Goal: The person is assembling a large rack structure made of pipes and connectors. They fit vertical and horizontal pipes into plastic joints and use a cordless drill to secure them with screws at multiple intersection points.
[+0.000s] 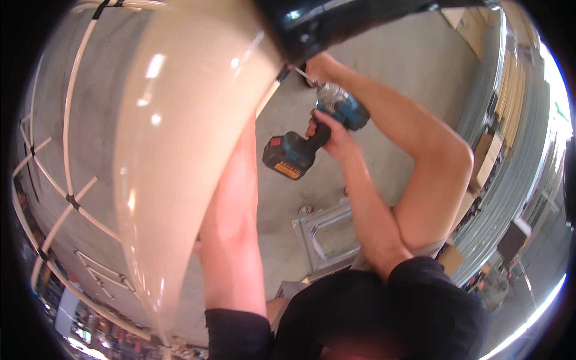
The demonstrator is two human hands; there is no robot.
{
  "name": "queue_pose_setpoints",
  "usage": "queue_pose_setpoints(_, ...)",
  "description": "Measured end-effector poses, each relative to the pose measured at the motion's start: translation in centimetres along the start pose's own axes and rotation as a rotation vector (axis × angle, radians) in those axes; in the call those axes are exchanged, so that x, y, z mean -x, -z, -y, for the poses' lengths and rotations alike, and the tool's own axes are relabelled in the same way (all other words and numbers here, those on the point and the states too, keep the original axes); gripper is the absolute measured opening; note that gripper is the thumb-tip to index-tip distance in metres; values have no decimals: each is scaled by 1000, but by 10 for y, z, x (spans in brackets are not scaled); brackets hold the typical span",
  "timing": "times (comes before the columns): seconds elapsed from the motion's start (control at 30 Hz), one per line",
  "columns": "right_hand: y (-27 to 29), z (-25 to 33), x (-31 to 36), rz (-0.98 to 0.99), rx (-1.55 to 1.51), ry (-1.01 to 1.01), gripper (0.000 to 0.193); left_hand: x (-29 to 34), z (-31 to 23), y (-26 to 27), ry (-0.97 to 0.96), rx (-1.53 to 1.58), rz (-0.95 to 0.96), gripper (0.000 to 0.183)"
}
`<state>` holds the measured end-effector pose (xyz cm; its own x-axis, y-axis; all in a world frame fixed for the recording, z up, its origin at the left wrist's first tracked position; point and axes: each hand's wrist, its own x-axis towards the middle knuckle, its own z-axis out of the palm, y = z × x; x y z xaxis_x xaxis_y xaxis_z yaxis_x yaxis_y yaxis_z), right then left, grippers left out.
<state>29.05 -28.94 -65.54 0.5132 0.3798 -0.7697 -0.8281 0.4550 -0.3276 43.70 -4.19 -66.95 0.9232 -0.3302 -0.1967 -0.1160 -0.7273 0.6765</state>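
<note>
Concrete floor (408,60) under us, workshop storage along the right: long grey pipes (528,162) stacked beside cream pipes (510,90), cardboard box (487,159) at the stack's near edge. Left side, we see a pipe framework (70,201), thin cream members with black connectors at the crossings.

Close to the camera, a large cream tube (180,120) runs top to bottom and blocks much of our view. Black joint (348,21) sits at its upper end, glossy, cut off by the top of the view.

Our right hand (339,135) is closed round the handle of a teal-and-black cordless impact driver (318,141). Driver's up off the floor, tilted, battery end toward lower left, bit (306,76) aimed up-left at the black joint's lower corner. Tip is right by that corner; we can't tell if it's touching.

Our left forearm (234,204) goes up behind the cream tube. Left hand is hidden there, so we can't tell its grip.

Our bent right leg (414,126) is beyond the driver. Grey rectangular frame (306,240) lies on the floor below the driver, near us.
</note>
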Motion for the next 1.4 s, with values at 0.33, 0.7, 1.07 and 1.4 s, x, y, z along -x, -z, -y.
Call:
queue_pose_setpoints(0.33, 14, -18, -12, 53, 227, 421, 24, 102, -81, -8, 383, 572, -426, 34)
queue_pose_setpoints(0.7, -9, -49, 64, -244, 343, 180, 12, 144, -202, 66, 329, 198, -86, 44)
queue_pose_setpoints(1.07, -116, 20, 195, -30, 406, 224, 8, 133, -334, 223, 276, -206, -518, 58)
queue_pose_setpoints(1.4, -158, 115, 273, 117, 286, 698, 14, 152, -323, 194, 341, -412, -827, 50)
